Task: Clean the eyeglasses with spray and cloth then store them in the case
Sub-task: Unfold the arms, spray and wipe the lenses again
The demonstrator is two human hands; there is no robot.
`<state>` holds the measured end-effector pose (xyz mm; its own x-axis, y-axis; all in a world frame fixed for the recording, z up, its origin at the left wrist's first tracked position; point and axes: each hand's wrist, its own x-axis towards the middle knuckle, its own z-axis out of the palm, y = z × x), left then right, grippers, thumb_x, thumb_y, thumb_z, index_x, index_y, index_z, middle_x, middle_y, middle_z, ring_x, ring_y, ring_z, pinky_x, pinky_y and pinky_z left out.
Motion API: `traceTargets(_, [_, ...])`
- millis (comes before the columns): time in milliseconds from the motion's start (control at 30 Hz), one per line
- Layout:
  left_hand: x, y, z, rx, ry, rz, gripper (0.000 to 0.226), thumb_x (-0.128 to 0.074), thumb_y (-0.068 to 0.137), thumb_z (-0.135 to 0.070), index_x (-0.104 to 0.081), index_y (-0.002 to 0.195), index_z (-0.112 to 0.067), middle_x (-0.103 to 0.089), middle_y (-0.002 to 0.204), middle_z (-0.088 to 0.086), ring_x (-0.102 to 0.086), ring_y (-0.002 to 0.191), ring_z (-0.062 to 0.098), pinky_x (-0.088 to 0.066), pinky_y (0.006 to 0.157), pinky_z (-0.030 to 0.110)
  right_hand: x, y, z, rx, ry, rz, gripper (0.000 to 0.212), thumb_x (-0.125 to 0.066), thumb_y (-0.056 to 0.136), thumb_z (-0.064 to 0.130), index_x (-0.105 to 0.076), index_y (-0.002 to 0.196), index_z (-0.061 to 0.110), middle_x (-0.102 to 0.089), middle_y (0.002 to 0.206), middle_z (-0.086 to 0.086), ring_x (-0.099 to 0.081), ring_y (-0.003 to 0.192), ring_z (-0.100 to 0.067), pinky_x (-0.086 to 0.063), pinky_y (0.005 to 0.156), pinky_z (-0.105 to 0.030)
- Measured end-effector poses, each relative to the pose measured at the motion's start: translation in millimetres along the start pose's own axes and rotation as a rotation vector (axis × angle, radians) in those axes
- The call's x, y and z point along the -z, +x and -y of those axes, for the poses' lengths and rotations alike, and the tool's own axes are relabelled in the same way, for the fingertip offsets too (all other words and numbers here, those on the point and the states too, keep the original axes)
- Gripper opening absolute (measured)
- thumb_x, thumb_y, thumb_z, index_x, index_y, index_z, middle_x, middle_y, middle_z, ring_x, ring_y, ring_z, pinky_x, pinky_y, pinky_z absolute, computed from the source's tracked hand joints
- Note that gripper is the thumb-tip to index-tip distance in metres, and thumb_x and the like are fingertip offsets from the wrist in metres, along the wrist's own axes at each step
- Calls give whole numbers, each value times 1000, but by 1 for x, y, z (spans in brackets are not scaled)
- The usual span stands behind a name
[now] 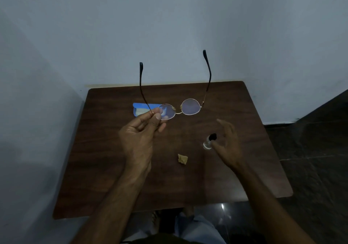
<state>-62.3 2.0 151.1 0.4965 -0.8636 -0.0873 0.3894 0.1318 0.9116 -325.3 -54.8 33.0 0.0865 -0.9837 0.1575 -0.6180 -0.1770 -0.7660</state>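
Glasses (190, 106) are held above the table (105, 168), temples unfolded and pointing away from you. Your left hand (140, 132) pinches the rim at one hinge. Your right hand (227, 146) is slack with fingers spread, just beside the bottle (207, 143); contact unclear. Cloth (182, 158) lies crumpled between your forearms. Case (140, 109) lies open behind the pinched lens, partly hidden. Wall (169, 27) meets the far edge, and dark floor (310, 149) runs along your right. Open wood lies along the near and left edges.
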Motion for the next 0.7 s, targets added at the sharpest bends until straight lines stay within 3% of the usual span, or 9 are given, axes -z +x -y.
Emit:
traceTargets(67, [-3,1,3,13,5,-4,15,-77,91,-5,-83,104,-8,-82,106,12,-80,97,25,-63,76,25,-16,-5,-20,-87,-32,89,81,-82,88,19,-39,157,14,-44,156,-8,-39,137,-7,-43,113,-36])
traceTargets(167, [-6,2,6,22,7,-8,18,-77,91,-6,-81,108,-5,-82,106,11,-80,98,26,-63,77,25,-37,-6,-40,-171,-13,194,85,-78,93,19,-28,162,12,-42,158,-13,-44,141,-21,-38,108,-27])
traceTargets(300, [-8,7,8,25,22,-46,16,-77,91,-6,-84,104,-12,-81,109,14,-79,103,31,-64,78,26,-55,-1,-48,-223,82,123,70,-71,98,11,-35,158,13,-54,149,-12,-56,133,-30,-48,105,-36])
traceTargets(433, [-8,15,9,24,18,-67,16,-77,91,-5,-84,102,-14,-81,110,14,-79,103,30,-64,79,27,-53,6,-37,-252,221,119,62,-67,101,14,-37,154,19,-61,133,-3,-63,119,-25,-53,102,-53])
traceTargets(567, [-10,29,11,25,11,-88,16,-77,91,-5,-85,101,-14,-82,109,13,-79,102,29,-63,80,26,-30,17,11,-202,514,154,55,-63,100,22,-42,150,29,-63,128,7,-65,115,-10,-55,93,-24])
traceTargets(633, [-13,37,14,23,19,-92,17,-76,93,-4,-83,105,-12,-82,109,11,-79,102,28,-63,80,26,-15,23,43,-226,644,189,49,-61,91,27,-51,139,32,-68,113,-4,-70,101,-17,-57,82,-23])
traceTargets(700, [-16,42,16,20,36,-97,18,-75,94,-2,-81,110,-8,-82,109,10,-79,102,27,-64,79,25,-3,27,74,-266,821,258,44,-60,85,27,-57,129,23,-66,92,-16,-67,81,-28,-57,70,-35])
